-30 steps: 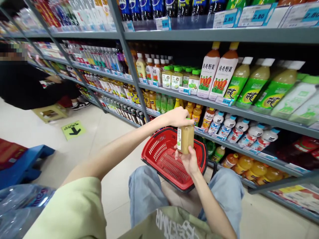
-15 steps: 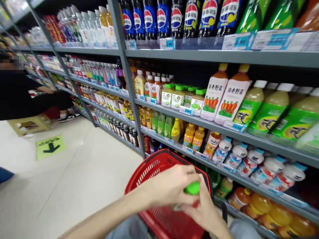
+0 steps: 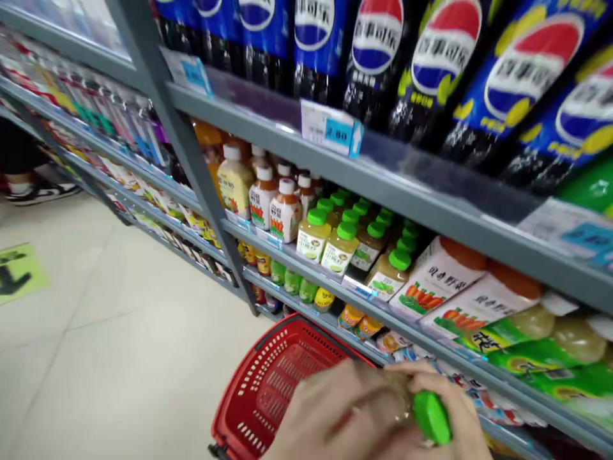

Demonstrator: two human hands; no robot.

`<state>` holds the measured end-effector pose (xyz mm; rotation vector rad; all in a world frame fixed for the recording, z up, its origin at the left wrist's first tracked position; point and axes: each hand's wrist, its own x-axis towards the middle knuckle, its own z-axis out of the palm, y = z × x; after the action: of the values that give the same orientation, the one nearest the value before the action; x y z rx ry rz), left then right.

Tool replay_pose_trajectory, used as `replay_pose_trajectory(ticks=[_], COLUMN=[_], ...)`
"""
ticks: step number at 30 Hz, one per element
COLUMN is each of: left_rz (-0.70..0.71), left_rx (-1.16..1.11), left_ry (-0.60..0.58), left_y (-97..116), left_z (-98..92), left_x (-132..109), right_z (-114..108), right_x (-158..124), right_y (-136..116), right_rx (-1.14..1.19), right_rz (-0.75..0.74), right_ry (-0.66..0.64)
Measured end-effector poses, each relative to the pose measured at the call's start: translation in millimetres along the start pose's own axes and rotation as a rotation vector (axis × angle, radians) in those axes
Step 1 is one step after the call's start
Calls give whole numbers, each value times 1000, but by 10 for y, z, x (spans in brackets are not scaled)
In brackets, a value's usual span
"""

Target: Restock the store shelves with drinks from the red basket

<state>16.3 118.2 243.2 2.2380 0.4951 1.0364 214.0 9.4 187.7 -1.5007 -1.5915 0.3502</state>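
Observation:
A small bottle with a bright green cap [image 3: 431,418] is between my two hands, lying tilted with its cap toward the right. My left hand [image 3: 354,412] is closed around the body of the bottle and blurred by motion. Around the neck and cap end curls my right hand [image 3: 447,390], its fingers closed on the bottle too. Most of the body and the label are hidden behind the fingers. Beneath and to the left of the hands is a red shopping basket [image 3: 282,377] with slotted walls. Similar green-capped bottles [image 3: 341,246] stand on the shelf ahead.
Grey shelving [image 3: 268,131] runs along the front and right. Cola bottles [image 3: 313,48] fill the upper shelf, with a price tag [image 3: 331,128] on its edge. Tall carrot-label juice bottles [image 3: 433,275] stand right of the green caps. A person's shoe [image 3: 43,191] shows at far left.
The view has moved closer to the shelves and turned. My hands have come up toward the camera with the bottle, whose cap now points out to the right.

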Motion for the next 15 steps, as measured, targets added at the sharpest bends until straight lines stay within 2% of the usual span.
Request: replay_pose_trajectory(ticks=[2, 5, 9, 15], left_rz=[-137, -311, -348, -358], left_rx=[-25, 10, 37, 66], left_ry=[123, 210, 201, 295], left_y=[-28, -179, -335, -500], left_z=[-154, -171, 50, 370], left_x=[268, 487, 608, 749], right_z=[-118, -208, -199, -193], right_x=[395, 967, 1395, 1622], right_y=[-337, -611, -546, -354], right_rx=[-14, -101, -249, -479], right_rz=[22, 34, 3, 35], right_ry=[91, 108, 65, 72])
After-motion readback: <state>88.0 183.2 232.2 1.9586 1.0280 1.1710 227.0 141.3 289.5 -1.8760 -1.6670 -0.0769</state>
